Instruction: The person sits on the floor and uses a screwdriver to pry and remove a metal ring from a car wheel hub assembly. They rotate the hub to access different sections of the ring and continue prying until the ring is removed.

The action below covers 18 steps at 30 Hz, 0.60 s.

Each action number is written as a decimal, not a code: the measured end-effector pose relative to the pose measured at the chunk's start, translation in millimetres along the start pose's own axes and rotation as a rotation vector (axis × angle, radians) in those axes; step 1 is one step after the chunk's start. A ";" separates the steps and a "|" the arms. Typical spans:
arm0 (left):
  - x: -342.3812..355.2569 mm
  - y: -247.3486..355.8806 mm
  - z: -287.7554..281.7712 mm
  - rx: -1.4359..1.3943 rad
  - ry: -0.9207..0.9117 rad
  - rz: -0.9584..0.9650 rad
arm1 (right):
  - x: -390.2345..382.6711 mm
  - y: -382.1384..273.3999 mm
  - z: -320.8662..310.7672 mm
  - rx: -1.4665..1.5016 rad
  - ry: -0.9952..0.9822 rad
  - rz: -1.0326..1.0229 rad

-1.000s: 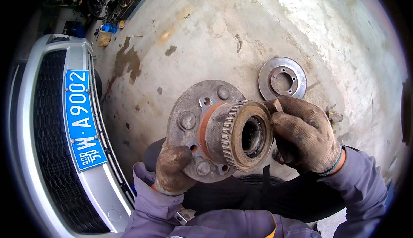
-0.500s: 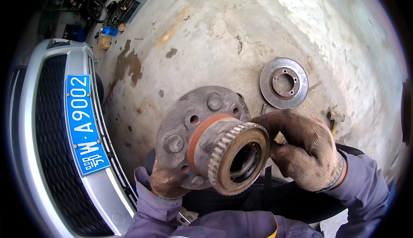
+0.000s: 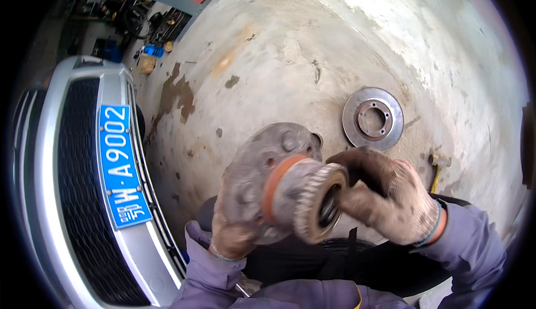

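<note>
A worn metal wheel hub (image 3: 290, 190) is held up in front of me, tilted, with its broad round flange to the left. A reddish-brown band circles its neck, and a toothed ring (image 3: 310, 204) surrounds the bore at its right end. My gloved left hand (image 3: 234, 237) grips the flange from below and behind, its fingers mostly hidden by the metal. At the toothed end, my gloved right hand (image 3: 393, 197) is closed, with bent fingers at the ring's upper edge and the thumb by the bore opening. Both gloves are stained dark.
A brake disc (image 3: 350, 118) lies flat on the concrete floor (image 3: 268, 80) beyond the hub. To its right is a hammer (image 3: 439, 164) with a yellowish handle. A silver car's front bumper (image 3: 50, 197) with a blue plate stands close on my left. Assorted workshop clutter (image 3: 146, 24) sits far left.
The hub has turned, so its bore faces farther right and shows less. My right thumb has moved to the bore opening. The floor and car have shifted slightly right and down in view.
</note>
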State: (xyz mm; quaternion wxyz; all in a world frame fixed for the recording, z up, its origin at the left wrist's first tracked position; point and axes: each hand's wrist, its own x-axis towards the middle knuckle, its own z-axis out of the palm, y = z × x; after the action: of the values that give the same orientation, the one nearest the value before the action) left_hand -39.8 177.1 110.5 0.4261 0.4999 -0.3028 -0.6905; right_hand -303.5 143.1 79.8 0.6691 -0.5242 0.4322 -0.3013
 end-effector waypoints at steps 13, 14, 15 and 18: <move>3.8 -10.7 -22.9 -0.357 -0.106 -0.179 | -0.5 -5.9 12.8 -0.086 0.034 0.079; 3.3 -11.1 -23.0 -0.346 -0.099 -0.181 | -0.7 -4.9 14.7 -0.118 0.035 0.088; 3.0 -11.6 -22.7 -0.358 -0.096 -0.184 | -0.8 -3.7 16.1 -0.107 0.029 0.080; 3.4 -12.2 -22.1 -0.300 -0.083 -0.139 | 0.4 -1.6 18.4 -0.283 0.067 -0.029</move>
State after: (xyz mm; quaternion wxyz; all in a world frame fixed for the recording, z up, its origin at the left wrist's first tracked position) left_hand -22.8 179.8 91.8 0.4342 0.4216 -0.1784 -0.7758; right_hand -286.8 150.4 82.7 0.5694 -0.6089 0.4849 -0.2644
